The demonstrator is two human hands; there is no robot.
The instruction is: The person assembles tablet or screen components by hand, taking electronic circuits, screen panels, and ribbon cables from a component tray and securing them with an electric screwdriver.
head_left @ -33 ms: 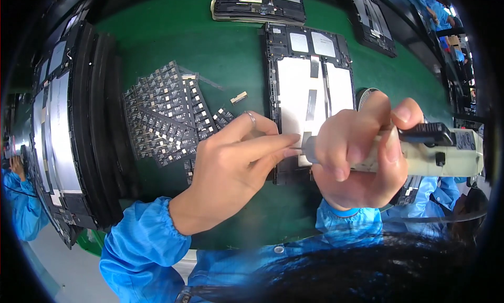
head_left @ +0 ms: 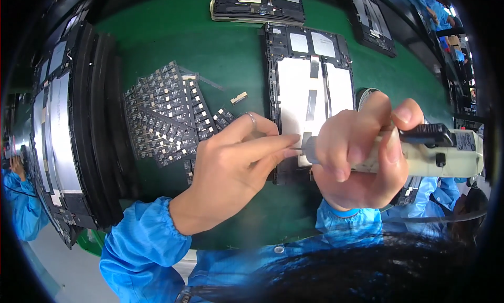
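Observation:
My right hand [head_left: 362, 153] is wrapped round a cream electric screwdriver [head_left: 446, 155] with a black lever, held level with its nose to the left. From the nose a thin metal bit [head_left: 297, 148] reaches the fingertips of my left hand [head_left: 226, 164]. Those fingers are pinched at the bit's tip; whether a small screw sits there is hidden. Below both hands lies an opened tablet-like device [head_left: 289, 101] with a black frame and silver-white inner panels. The hands cover its lower part.
Small dark circuit boards [head_left: 163, 114] lie heaped on the green mat [head_left: 236, 46], with one loose light-coloured piece [head_left: 239, 97] beside them. At left stands a stack of similar devices [head_left: 58, 124]. More devices lie at the back [head_left: 257, 6] and back right [head_left: 370, 19]. Co-workers in blue sit nearby.

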